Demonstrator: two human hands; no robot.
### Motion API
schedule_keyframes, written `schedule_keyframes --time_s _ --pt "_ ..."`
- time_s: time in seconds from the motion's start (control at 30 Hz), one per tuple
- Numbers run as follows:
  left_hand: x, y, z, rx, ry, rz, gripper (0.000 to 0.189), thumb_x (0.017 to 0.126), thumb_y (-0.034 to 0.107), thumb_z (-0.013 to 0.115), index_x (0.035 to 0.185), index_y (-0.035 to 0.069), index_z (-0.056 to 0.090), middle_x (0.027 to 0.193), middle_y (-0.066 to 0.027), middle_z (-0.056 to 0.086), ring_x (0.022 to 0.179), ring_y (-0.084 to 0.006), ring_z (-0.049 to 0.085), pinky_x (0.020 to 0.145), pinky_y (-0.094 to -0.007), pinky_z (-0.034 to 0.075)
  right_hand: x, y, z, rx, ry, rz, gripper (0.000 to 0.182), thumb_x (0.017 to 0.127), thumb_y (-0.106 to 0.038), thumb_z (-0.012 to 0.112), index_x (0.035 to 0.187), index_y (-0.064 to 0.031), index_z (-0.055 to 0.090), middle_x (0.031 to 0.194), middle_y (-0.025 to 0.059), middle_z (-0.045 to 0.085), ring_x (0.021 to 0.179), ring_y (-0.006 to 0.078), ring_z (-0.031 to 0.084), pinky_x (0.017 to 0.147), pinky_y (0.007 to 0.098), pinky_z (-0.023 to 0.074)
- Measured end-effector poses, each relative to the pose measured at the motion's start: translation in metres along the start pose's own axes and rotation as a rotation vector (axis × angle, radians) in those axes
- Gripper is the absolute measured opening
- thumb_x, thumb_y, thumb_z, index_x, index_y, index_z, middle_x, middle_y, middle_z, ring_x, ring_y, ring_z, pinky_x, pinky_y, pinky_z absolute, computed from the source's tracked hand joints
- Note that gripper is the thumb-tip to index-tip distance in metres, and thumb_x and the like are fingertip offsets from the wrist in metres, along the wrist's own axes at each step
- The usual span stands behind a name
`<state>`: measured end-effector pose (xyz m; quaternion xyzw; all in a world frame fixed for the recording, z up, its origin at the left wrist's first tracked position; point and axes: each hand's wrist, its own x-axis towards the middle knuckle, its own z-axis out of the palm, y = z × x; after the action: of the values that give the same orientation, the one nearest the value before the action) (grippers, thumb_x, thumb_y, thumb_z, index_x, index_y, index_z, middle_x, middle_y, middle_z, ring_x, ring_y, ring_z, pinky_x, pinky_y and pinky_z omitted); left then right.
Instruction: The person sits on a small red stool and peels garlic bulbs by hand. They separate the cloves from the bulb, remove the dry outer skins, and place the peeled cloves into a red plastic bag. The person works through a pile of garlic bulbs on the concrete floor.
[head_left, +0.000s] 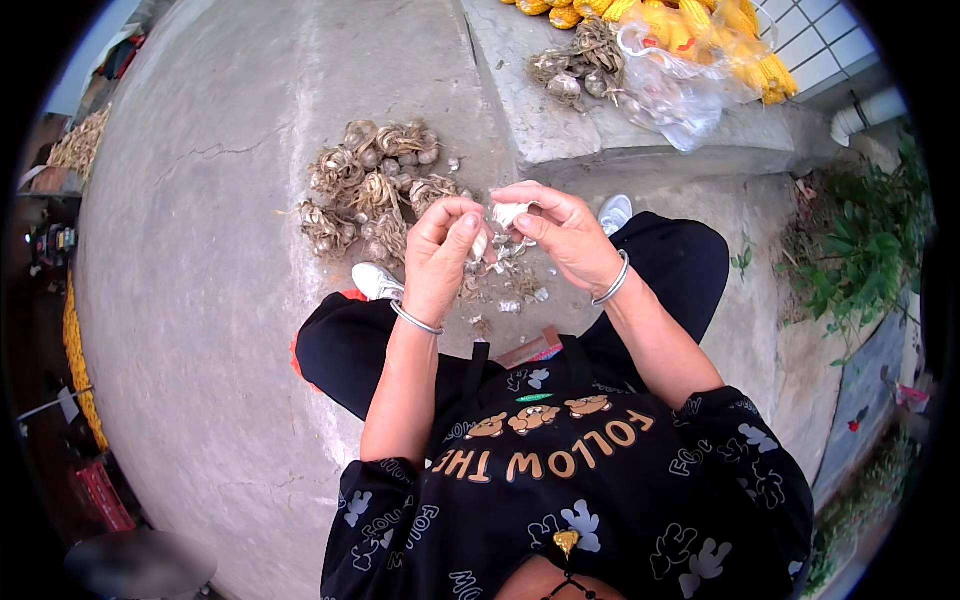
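My right hand (559, 234) pinches a white, papery-skinned piece of garlic (508, 214) between thumb and fingers. Close beside it, my left hand (441, 259) curls around another pale garlic piece (478, 246), partly hidden by the thumb and fingers. The two hands are slightly apart, raised in front of my knees. Beneath them, loose garlic skins and bits (510, 307) are scattered over the concrete. Just beyond my left hand lies a heap of dried garlic bulbs (375, 191) with their stalks knotted into bundles.
A raised concrete ledge (555, 135) at the upper right bears more garlic (564, 88), a clear plastic bag (675, 97) and yellow corn cobs (776, 79). Leafy plants (870, 247) grow at the right. My knees and white shoes (375, 282) flank the scraps.
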<state>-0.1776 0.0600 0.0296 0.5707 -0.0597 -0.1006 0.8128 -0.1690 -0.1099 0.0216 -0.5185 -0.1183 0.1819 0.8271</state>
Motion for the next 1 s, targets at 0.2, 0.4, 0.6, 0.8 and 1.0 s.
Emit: schedule_keyframes --time_s 0.2,0.4,0.6,0.8,1.0 --pt "-0.003 0.002 0.013 0.471 -0.002 0.132 0.026 0.078 0.007 0.056 0.104 0.003 0.053 0.077 -0.0043 0.058 0.066 -0.0088 0.053 0.06 -0.0217 0.043 -0.002 -0.001 0.008 0.114 0.083 -0.028 0.027 0.081 -0.006 0.054 0.107 0.001 0.052 0.101 0.0068 0.055 0.093 0.0114 0.052 0.081 0.0256 0.0419" --pt "-0.004 0.003 0.02 0.549 0.116 0.144 0.016 0.077 0.005 0.056 0.092 0.002 0.053 0.075 -0.0042 0.059 0.065 -0.0091 0.055 0.058 -0.022 0.045 -0.003 0.004 0.014 0.013 0.11 -0.084 0.024 0.083 -0.01 0.055 0.105 0.0007 0.053 0.096 0.0048 0.058 0.087 0.0104 0.054 0.077 0.0246 0.0442" --pt "-0.003 -0.002 0.025 0.115 0.211 0.16 0.013 0.08 0.002 0.05 0.094 0.002 0.05 0.075 -0.004 0.057 0.062 -0.008 0.055 0.054 -0.0197 0.044 -0.002 0.012 0.022 0.309 0.233 -0.104 0.024 0.085 -0.011 0.051 0.107 -0.0004 0.052 0.1 0.0101 0.057 0.088 0.0131 0.055 0.077 0.027 0.0456" --pt "0.001 0.002 0.014 -0.216 0.232 -0.059 0.014 0.083 0.007 0.046 0.096 0.004 0.05 0.073 -0.0081 0.056 0.055 -0.0136 0.053 0.045 -0.0235 0.044 0.003 0.005 0.014 0.59 0.216 0.03 0.026 0.085 -0.008 0.048 0.11 -0.0012 0.049 0.102 0.0123 0.055 0.089 0.0183 0.055 0.077 0.0309 0.047" --pt "0.0 0.002 0.012 -0.173 0.199 -0.141 0.018 0.083 0.007 0.046 0.1 0.003 0.052 0.073 -0.0072 0.056 0.056 -0.0136 0.054 0.045 -0.0241 0.044 0.003 0.017 -0.005 0.818 0.057 0.112 0.029 0.088 -0.014 0.044 0.115 -0.0038 0.042 0.089 0.0074 0.054 0.077 0.0158 0.053 0.071 0.0306 0.0461"
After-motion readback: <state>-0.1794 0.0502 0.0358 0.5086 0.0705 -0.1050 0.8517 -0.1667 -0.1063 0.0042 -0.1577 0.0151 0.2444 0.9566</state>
